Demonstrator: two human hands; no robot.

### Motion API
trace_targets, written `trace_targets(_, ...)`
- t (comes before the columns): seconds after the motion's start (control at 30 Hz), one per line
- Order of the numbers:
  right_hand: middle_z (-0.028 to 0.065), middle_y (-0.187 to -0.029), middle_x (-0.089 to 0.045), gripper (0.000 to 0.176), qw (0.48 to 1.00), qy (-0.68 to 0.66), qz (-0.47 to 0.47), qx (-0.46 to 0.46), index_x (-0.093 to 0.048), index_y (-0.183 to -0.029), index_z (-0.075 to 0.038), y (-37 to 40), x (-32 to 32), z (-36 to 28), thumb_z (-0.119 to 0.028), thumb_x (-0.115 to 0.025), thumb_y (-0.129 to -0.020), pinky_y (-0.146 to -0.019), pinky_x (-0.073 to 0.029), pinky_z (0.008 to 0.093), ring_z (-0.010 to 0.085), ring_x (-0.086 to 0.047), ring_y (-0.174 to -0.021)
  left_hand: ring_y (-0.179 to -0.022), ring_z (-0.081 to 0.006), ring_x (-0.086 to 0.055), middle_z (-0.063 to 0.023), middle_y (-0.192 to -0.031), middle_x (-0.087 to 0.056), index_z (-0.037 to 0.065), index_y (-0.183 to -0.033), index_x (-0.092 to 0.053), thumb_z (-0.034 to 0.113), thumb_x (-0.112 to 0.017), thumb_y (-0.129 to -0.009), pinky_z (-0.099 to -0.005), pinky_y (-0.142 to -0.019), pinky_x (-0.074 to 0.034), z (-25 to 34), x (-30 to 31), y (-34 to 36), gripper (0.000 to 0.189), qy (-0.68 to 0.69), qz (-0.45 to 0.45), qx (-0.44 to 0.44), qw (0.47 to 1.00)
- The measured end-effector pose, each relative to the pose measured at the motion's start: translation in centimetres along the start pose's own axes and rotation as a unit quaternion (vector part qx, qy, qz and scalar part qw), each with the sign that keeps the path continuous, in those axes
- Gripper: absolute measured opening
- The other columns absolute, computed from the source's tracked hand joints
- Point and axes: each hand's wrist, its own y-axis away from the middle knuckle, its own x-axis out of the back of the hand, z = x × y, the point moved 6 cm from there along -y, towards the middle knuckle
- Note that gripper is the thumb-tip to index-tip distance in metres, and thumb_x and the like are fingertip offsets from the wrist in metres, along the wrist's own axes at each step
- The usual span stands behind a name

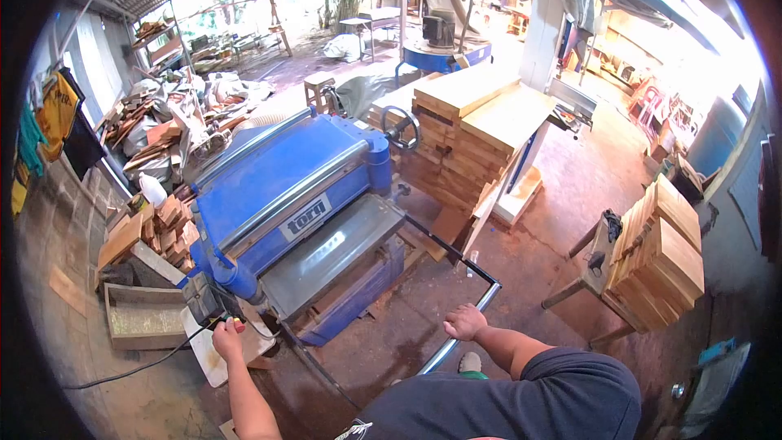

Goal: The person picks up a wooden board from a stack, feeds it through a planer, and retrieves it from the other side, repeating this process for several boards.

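Observation:
A blue thickness planer [277, 171] marked "torq" stands in front of me, with a bare metal bed [338, 257] below its hood. My left hand [228, 341] is closed at a red switch knob [238, 325] beside a dark control box [205, 297] at the planer's near left corner. My fingers partly cover the knob. Over a shiny metal bar [444, 355] on the planer's extension frame lies my right hand [465, 323], fingers curled around it. The underside of that grip is hidden.
Stacked boards [464, 147] stand beyond the planer's handwheel [400, 129]. At right, more wood blocks [660, 253] sit on a low table. Offcuts [155, 236] and a wooden tray [147, 318] lie at left, with a black cable [138, 376] along the floor.

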Motion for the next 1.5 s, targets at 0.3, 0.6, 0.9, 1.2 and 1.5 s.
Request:
trace_targets(0.3,0.0077,-0.082,-0.065,0.034,1.000,-0.003,-0.012,-0.010,-0.065,-0.084,-0.012,0.0,0.2,-0.1,-0.038,-0.045,-0.087,-0.078,-0.043,0.0426,0.0279,-0.059,-0.085,-0.071,-0.0419,-0.060,-0.0223,-0.072,-0.062,-0.001,-0.073,-0.061,0.031,-0.060,-0.088,-0.0486,-0.063,-0.043,0.5,0.4,0.3,0.036,0.023,-0.006,0.018,1.000)
trace_targets(0.6,0.0066,-0.083,-0.065,0.033,1.000,-0.006,0.002,-0.002,-0.066,-0.085,-0.012,0.1,0.2,-0.1,-0.038,-0.045,-0.086,-0.079,-0.043,0.0422,0.0272,-0.059,-0.086,-0.071,-0.0423,-0.060,-0.0226,-0.071,-0.063,-0.001,-0.072,-0.061,0.032,-0.060,-0.088,-0.0493,-0.063,-0.044,0.4,0.3,0.3,0.037,0.017,0.001,0.016,1.000)
trace_targets(0.9,0.0082,-0.080,-0.065,0.035,1.000,-0.007,-0.001,-0.005,-0.066,-0.083,-0.012,0.1,-0.2,0.0,-0.040,-0.045,-0.087,-0.078,-0.042,0.0421,0.0280,-0.060,-0.083,-0.072,-0.0419,-0.061,-0.0226,-0.073,-0.063,-0.001,-0.074,-0.063,0.032,-0.059,-0.088,-0.0493,-0.063,-0.043,0.1,0.1,0.1,0.037,0.004,0.005,0.010,1.000)
trace_targets(1.2,0.0101,-0.078,-0.064,0.039,1.000,0.002,-0.016,-0.013,-0.066,-0.082,-0.011,0.1,0.3,-0.2,-0.042,-0.042,-0.088,-0.079,-0.042,0.0421,0.0292,-0.060,-0.084,-0.071,-0.0421,-0.060,-0.0220,-0.073,-0.063,-0.001,-0.073,-0.062,0.031,-0.059,-0.089,-0.0484,-0.064,-0.043,1.4,0.7,0.2,0.036,0.013,0.000,0.007,1.000)
trace_targets(1.5,0.0105,-0.078,-0.064,0.038,0.999,-0.015,0.045,-0.009,-0.063,-0.082,-0.010,0.6,-0.4,0.6,-0.041,-0.042,-0.090,-0.080,-0.043,0.0432,0.0303,-0.058,-0.083,-0.065,-0.0404,-0.056,-0.0231,-0.070,-0.060,-0.005,-0.074,-0.058,0.032,-0.056,-0.092,-0.0472,-0.062,-0.043,-1.7,-1.7,-0.8,0.041,0.062,-0.017,-0.041,0.997)
